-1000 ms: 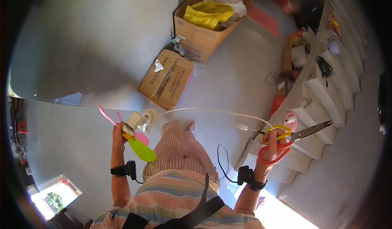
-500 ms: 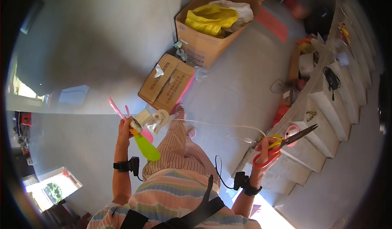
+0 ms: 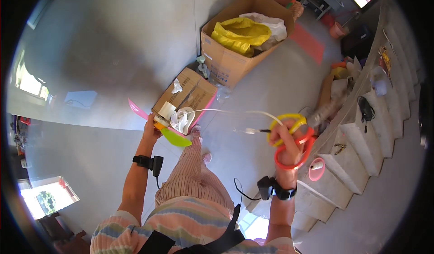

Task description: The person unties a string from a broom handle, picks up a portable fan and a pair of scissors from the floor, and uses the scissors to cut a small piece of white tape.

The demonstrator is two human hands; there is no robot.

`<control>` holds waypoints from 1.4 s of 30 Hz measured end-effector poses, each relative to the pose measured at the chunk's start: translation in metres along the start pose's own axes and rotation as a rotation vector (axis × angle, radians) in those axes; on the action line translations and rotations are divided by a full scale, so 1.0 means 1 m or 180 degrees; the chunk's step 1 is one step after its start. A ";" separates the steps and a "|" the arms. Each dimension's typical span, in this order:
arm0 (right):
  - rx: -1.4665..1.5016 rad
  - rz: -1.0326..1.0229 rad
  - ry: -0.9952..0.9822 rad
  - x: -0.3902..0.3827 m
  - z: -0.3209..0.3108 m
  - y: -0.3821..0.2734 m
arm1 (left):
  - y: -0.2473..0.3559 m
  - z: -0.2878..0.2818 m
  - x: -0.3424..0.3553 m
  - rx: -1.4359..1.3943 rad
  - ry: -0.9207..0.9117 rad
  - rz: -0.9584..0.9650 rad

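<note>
My left hand (image 3: 152, 128) is closed around a small fan with pink blades, a green blade (image 3: 177, 138) and a white motor body; a white round base part (image 3: 183, 119) is beside it. From there a thin white cord (image 3: 226, 111) stretches across to my right hand (image 3: 285, 146). That hand grips scissors with red and yellow handles (image 3: 308, 146), fingers through the loops. The scissor blades are blurred and point up and right. Near the right fingers dangles the cord's pale end piece with a dark tip (image 3: 251, 131).
A closed cardboard box (image 3: 194, 89) stands beyond my left hand. Behind it is a larger open carton (image 3: 226, 61) with a yellow bag (image 3: 242, 33). Concrete stairs (image 3: 357, 132) rise on the right, carrying a black cable coil (image 3: 365, 109) and a pink dish (image 3: 316, 175).
Both hands have moved up and away from my body, with the fan and scissors still held. The scissors have turned more upward and are blurred by motion. My view has shifted slightly.
</note>
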State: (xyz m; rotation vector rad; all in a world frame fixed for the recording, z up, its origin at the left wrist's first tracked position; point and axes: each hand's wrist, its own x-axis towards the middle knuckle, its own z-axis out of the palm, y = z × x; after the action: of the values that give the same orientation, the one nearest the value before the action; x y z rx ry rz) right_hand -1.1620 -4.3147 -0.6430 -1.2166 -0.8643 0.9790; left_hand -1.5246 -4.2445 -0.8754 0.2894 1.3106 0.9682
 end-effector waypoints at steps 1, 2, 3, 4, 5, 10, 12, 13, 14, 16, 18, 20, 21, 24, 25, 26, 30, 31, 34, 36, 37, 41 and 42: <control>0.0015 0.0004 -0.0293 0.010 0.011 -0.002 | -0.003 -0.001 0.007 -0.0172 -0.0011 0.0017; 0.0032 0.0011 -0.0589 0.019 0.023 -0.003 | -0.006 -0.003 0.013 -0.0342 -0.0018 0.0035; 0.0169 0.0047 -0.0798 0.027 0.036 -0.002 | -0.008 -0.007 0.018 -0.0257 0.0028 0.0025; 0.0303 0.0079 -0.0990 0.033 0.049 -0.002 | -0.006 -0.007 0.018 -0.0256 0.0010 0.0038; 0.0497 0.0213 -0.1292 0.040 0.062 -0.007 | -0.006 -0.007 0.018 -0.0257 0.0045 0.0056; 0.0835 0.0331 -0.2368 0.052 0.136 -0.043 | 0.001 -0.039 -0.010 -0.0605 0.0378 0.0124; 0.0860 0.0275 -0.2602 0.057 0.157 -0.052 | 0.006 -0.050 -0.024 -0.0754 0.0323 0.0162; 0.0883 0.0217 -0.2819 0.059 0.164 -0.052 | 0.009 -0.051 -0.032 -0.0776 0.0290 0.0194; 0.0877 0.0235 -0.2836 0.062 0.170 -0.050 | 0.013 -0.050 -0.039 -0.0795 0.0306 0.0188; 0.1005 0.0264 -0.2928 0.064 0.182 -0.040 | 0.018 -0.052 -0.054 -0.0692 0.0486 0.0195; 0.0936 0.0470 -0.2926 0.066 0.187 -0.022 | 0.019 -0.066 -0.063 -0.0609 0.0516 0.0176; 0.0874 0.0676 -0.2936 0.071 0.195 0.012 | 0.017 -0.076 -0.067 -0.0545 0.0677 0.0188; 0.0847 0.0840 -0.2699 0.074 0.196 0.035 | 0.014 -0.076 -0.065 -0.0568 0.0691 0.0191; 0.0648 0.1139 -0.2208 0.097 0.194 0.122 | 0.004 -0.082 -0.046 -0.0515 0.0797 0.0178; 0.0651 0.1124 -0.2193 0.107 0.189 0.153 | -0.003 -0.085 -0.032 -0.0397 0.0842 0.0120; 0.0191 0.1058 -0.2060 0.116 0.181 0.184 | -0.009 -0.087 -0.016 -0.0261 0.0859 0.0039; -0.1241 0.0291 -0.1894 0.132 0.165 0.277 | -0.019 -0.090 0.037 -0.0020 0.0842 0.0008; -0.1060 0.0479 -0.1825 0.132 0.165 0.289 | -0.012 -0.083 0.043 0.0185 0.0787 -0.0076; -0.1238 0.0088 -0.1763 0.136 0.166 0.312 | -0.012 -0.070 0.081 0.0044 0.1064 -0.0182; -0.1415 0.0167 -0.1791 0.143 0.167 0.314 | -0.007 -0.056 0.103 0.0010 0.1124 -0.0297; -0.1753 -0.0020 -0.1556 0.145 0.167 0.314 | -0.007 -0.045 0.112 -0.0139 0.1081 -0.0305; -0.2101 -0.0544 -0.1004 0.153 0.149 0.311 | -0.004 -0.027 0.147 -0.0149 0.1019 -0.0506; -0.2124 -0.0506 -0.0988 0.152 0.136 0.313 | -0.007 -0.017 0.155 -0.0108 0.0937 -0.0410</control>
State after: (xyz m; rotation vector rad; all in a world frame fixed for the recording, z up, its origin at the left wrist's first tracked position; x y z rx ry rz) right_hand -1.2775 -4.1030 -0.9289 -1.5375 -1.5937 0.7789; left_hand -1.5449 -4.1412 -0.9902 0.0350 1.5584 0.9469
